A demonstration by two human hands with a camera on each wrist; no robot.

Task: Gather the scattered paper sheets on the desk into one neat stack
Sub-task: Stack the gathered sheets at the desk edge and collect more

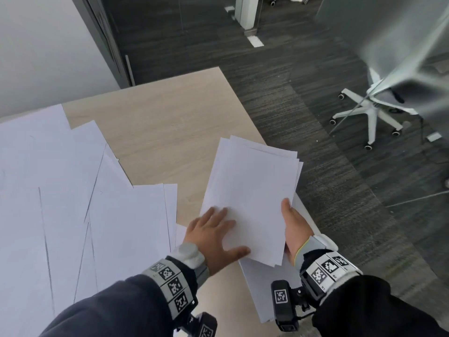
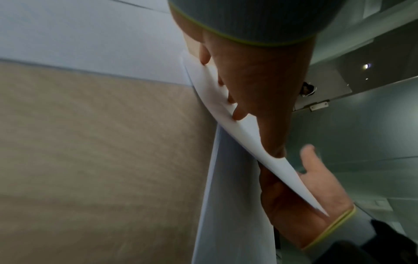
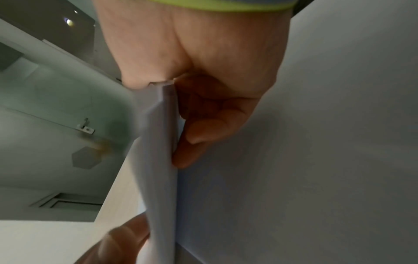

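Note:
An uneven bunch of white paper sheets (image 1: 252, 188) is lifted at the desk's right edge. My right hand (image 1: 290, 215) grips its right side, thumb on top and fingers curled beneath; in the right wrist view the bunch's edge (image 3: 162, 142) runs between the thumb and the fingers (image 3: 192, 141). My left hand (image 1: 218, 229) lies flat on its lower left part with fingers spread. The left wrist view shows those fingertips (image 2: 237, 114) on the bunch's edge (image 2: 248, 135). More sheets (image 1: 262, 290) lie under the bunch. Several overlapping scattered sheets (image 1: 73, 190) cover the left of the desk.
The light wood desk (image 1: 170, 132) ends just right of the bunch, with dark carpet (image 1: 315, 117) beyond. A white office chair (image 1: 371, 113) stands by a frosted glass partition (image 1: 388, 32) at the right. A white wall (image 1: 48, 45) backs the desk at left.

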